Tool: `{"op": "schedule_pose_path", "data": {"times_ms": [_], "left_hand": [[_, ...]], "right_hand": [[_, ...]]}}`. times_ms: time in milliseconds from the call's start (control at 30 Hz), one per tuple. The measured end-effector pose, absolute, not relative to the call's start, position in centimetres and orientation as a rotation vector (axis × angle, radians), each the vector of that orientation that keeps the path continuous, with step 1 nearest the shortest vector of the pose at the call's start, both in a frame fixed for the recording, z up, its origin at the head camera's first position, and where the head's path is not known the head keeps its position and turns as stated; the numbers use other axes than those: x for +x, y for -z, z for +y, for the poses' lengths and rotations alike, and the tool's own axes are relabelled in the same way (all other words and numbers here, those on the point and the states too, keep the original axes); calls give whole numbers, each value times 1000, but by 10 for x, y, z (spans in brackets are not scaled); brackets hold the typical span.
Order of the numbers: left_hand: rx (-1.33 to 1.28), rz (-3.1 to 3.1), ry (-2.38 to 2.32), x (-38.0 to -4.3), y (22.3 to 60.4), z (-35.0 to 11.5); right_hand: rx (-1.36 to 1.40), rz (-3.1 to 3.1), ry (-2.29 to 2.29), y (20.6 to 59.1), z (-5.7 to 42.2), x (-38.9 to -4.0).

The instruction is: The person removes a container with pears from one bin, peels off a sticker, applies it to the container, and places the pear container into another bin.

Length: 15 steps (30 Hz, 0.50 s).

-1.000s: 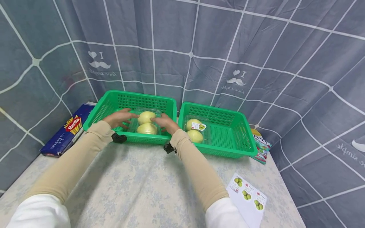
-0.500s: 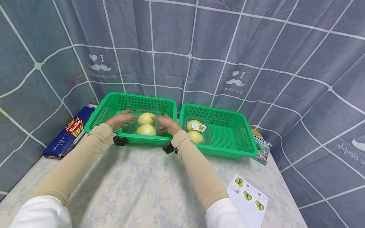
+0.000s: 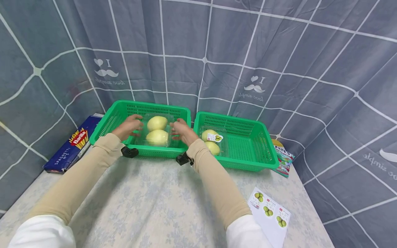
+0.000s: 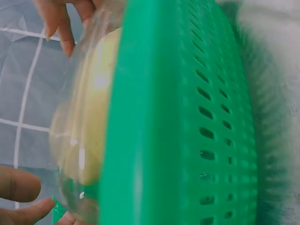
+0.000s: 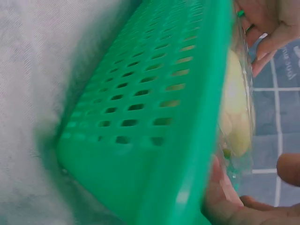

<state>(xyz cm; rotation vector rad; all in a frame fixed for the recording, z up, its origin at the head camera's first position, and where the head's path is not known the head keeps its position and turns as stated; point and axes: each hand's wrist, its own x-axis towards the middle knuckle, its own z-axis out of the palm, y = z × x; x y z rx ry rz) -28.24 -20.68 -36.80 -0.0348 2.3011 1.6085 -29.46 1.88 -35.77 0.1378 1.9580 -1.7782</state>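
Note:
A clear plastic fruit box point(image 3: 143, 139) with two pale yellow melons point(image 3: 157, 137) is in the left green basket point(image 3: 107, 122). My left hand point(image 3: 128, 126) holds its left side, and my right hand point(image 3: 183, 131) holds its right side. In the right wrist view, right fingers point(image 5: 227, 190) reach under the box's edge while the thumb point(image 5: 289, 168) stands apart. The left wrist view shows the box bulging above the basket rim, with left fingertips point(image 4: 47, 205) at its end. The basket wall hides the box's underside.
A second green basket point(image 3: 254, 137) stands to the right and holds a similar labelled fruit box point(image 3: 224, 150). A blue spaghetti box point(image 3: 69, 148) lies at left. A colourful snack packet point(image 3: 283, 160) is at right, and a sheet of fruit stickers point(image 3: 270, 215) lies in front.
The fruit box has shifted slightly upward in the head view, and its melons look a little larger. My thumbs have drawn away from the melons toward the box's sides.

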Motion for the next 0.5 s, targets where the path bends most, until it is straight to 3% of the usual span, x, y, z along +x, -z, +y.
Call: {"op": "schedule_pose_path", "data": {"times_ms": [500], "left_hand": [[-52, 2344, -1772, -264, 337, -190]], "right_hand": [[157, 1956, 1960, 330, 40, -280]]}}
